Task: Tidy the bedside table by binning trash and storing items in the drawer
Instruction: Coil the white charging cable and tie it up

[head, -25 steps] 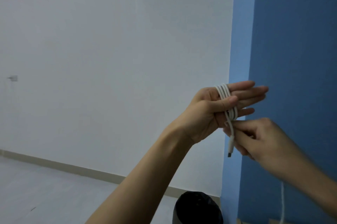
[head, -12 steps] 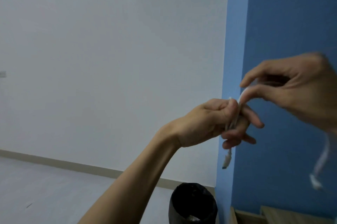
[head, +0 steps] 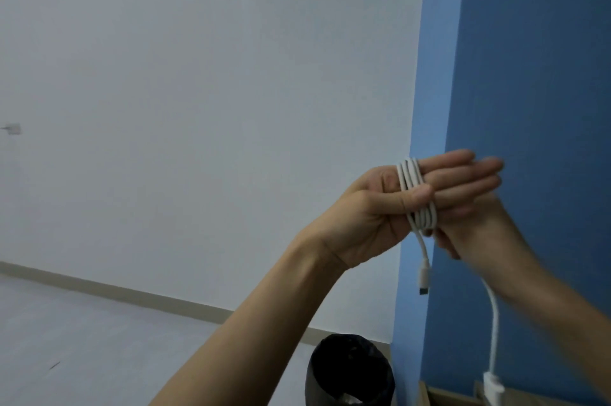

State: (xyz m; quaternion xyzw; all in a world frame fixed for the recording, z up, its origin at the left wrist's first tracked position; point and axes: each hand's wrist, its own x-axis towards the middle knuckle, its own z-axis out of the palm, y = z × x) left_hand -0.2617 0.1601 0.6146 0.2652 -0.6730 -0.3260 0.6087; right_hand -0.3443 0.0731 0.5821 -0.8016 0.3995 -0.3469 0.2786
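Observation:
A white cable (head: 417,197) is wound in several loops around the straight fingers of my left hand (head: 373,207), raised at chest height. The left thumb presses the loops against the fingers. One short end hangs below the hand with a small plug (head: 424,276). My right hand (head: 476,233) is blurred and mostly hidden behind the left fingers; it grips the cable's free length, which drops down to a white connector (head: 492,390) at the bottom right.
A black bin (head: 350,369) with a dark liner stands on the floor below my left forearm, by the corner of the blue wall (head: 529,107). A strip of wooden furniture (head: 443,397) shows at the bottom right. The white wall and grey floor lie to the left.
My right hand swung up over the left and came back down behind it, laying another loop on. The left fingers, curled half a second ago, are straight again. The free length is shorter.

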